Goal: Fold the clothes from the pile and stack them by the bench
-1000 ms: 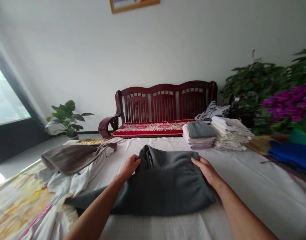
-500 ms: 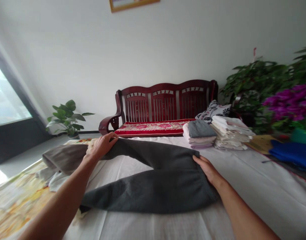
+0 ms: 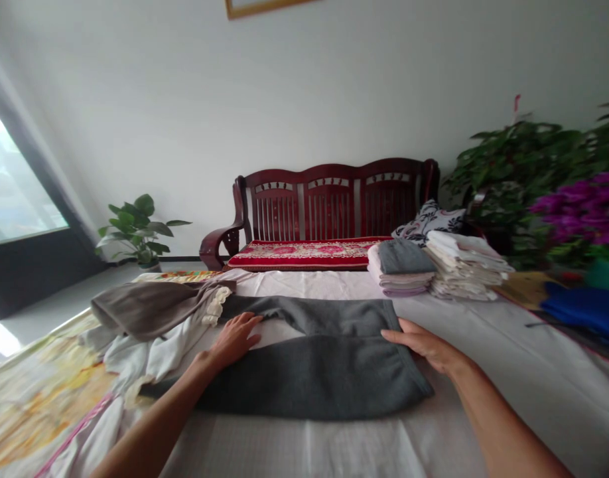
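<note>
Dark grey trousers (image 3: 324, 362) lie spread on the white sheet (image 3: 483, 358) in front of me, legs pointing left. My left hand (image 3: 233, 338) rests flat with fingers stretched out between the two legs, touching the cloth. At the waistband end on the right, my right hand (image 3: 424, 343) lies open against the trousers' edge. Neither hand grips anything.
A heap of brown (image 3: 150, 309) and white garments (image 3: 145, 355) lies at the left. Two stacks of folded clothes (image 3: 401, 269) (image 3: 464, 265) stand at the far right. A blue cloth (image 3: 583, 309) and potted plants (image 3: 573, 199) are at the right; a red wooden bench (image 3: 329, 219) stands behind.
My left hand pulled one trouser leg out to the left, let it go, then came back down flat between the legs. The right hand stayed at the waistband.
</note>
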A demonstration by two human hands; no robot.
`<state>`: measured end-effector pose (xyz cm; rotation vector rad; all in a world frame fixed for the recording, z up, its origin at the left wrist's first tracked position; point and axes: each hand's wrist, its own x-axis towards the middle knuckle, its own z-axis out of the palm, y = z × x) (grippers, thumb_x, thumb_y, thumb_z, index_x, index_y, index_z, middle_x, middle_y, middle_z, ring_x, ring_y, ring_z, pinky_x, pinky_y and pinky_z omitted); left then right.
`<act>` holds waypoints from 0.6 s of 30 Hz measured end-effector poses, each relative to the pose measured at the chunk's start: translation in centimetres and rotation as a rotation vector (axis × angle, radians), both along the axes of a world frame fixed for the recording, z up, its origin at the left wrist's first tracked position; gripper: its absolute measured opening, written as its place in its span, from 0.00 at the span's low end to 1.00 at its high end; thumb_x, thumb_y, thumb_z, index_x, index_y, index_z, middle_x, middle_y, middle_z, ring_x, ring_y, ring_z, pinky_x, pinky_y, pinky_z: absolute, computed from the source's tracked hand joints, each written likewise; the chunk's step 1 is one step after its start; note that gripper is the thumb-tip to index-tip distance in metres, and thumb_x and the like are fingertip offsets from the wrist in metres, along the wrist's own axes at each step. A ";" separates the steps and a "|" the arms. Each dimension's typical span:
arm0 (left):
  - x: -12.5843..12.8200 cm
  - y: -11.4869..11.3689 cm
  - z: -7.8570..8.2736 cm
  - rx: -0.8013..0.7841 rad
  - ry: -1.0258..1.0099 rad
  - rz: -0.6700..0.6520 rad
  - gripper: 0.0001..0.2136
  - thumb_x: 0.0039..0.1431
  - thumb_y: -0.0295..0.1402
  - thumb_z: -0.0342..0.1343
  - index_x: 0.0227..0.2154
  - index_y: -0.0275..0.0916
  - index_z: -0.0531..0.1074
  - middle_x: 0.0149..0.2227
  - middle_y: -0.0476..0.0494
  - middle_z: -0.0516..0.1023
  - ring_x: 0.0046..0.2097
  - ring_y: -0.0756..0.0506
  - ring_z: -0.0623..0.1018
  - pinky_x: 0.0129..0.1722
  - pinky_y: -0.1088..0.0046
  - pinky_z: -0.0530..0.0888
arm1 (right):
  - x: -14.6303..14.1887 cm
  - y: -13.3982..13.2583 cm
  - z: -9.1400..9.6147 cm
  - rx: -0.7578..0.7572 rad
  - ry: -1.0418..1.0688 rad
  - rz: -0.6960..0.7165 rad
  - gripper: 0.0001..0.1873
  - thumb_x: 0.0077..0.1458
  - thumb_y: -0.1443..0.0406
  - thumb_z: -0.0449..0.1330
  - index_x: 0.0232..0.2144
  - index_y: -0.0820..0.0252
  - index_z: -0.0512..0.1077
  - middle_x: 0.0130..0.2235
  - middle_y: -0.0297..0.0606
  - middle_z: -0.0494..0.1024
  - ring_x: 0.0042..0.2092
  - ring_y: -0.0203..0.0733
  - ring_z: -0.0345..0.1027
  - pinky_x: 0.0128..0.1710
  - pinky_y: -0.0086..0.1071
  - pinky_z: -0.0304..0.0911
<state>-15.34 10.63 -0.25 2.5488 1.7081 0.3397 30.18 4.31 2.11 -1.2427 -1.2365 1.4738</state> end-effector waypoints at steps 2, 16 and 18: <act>0.0 0.0 -0.1 0.000 0.012 0.009 0.23 0.63 0.35 0.53 0.61 0.44 0.67 0.62 0.38 0.68 0.61 0.38 0.70 0.61 0.59 0.63 | -0.2 -0.3 0.4 0.038 -0.008 0.003 0.26 0.43 0.58 0.72 0.47 0.51 0.76 0.49 0.38 0.82 0.52 0.55 0.75 0.57 0.47 0.66; -1.5 -2.0 1.5 -0.042 -0.169 -0.033 0.16 0.62 0.34 0.53 0.51 0.41 0.74 0.54 0.38 0.76 0.55 0.40 0.75 0.58 0.63 0.67 | 6.9 1.2 -2.8 0.026 -0.145 -0.335 0.17 0.42 0.55 0.68 0.35 0.54 0.78 0.39 0.46 0.84 0.45 0.61 0.78 0.51 0.51 0.70; -2.0 -2.8 2.6 -0.082 -0.209 -0.034 0.14 0.62 0.39 0.52 0.46 0.42 0.77 0.49 0.40 0.79 0.51 0.41 0.76 0.55 0.65 0.69 | 7.6 2.2 -3.8 0.053 -0.242 -0.342 0.15 0.41 0.54 0.67 0.31 0.54 0.78 0.38 0.45 0.84 0.46 0.61 0.77 0.53 0.50 0.68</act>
